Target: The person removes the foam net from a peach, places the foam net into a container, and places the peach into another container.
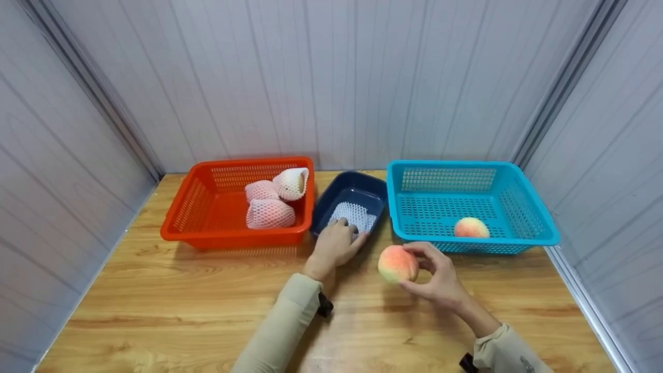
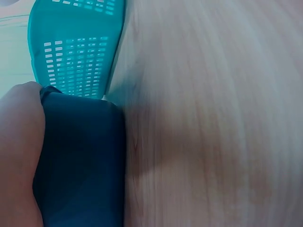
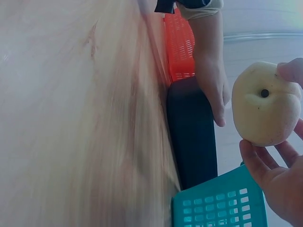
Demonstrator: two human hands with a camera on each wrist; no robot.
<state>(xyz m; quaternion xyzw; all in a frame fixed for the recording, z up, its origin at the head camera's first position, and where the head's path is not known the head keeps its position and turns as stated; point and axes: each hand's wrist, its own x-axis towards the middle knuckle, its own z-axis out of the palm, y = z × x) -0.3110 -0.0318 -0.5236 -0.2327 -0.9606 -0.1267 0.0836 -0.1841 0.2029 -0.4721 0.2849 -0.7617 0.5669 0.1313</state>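
My right hand [image 1: 437, 277] holds a pink-and-yellow peach [image 1: 398, 264] between thumb and fingers above the table, before the blue basket. In the right wrist view, the stem end of this peach [image 3: 265, 106] shows a small dark spot. My left hand [image 1: 336, 246] reaches over the near rim of a dark blue tray [image 1: 352, 181], its fingers at white foam netting [image 1: 355, 213] lying inside. Its thumb stands apart from the fingers, whose tips are partly hidden. Only an edge of the left hand [image 2: 19, 151] shows in the left wrist view, beside the tray wall.
At left, an orange-red basket [image 1: 207, 235] holds peaches in foam nets [image 1: 271, 213]. The blue basket [image 1: 528, 207] at right holds one bare peach [image 1: 471, 228]. The tray stands between the two baskets on the wooden table [image 1: 155, 311]. Pale panel walls [image 1: 331, 77] enclose the back and sides.
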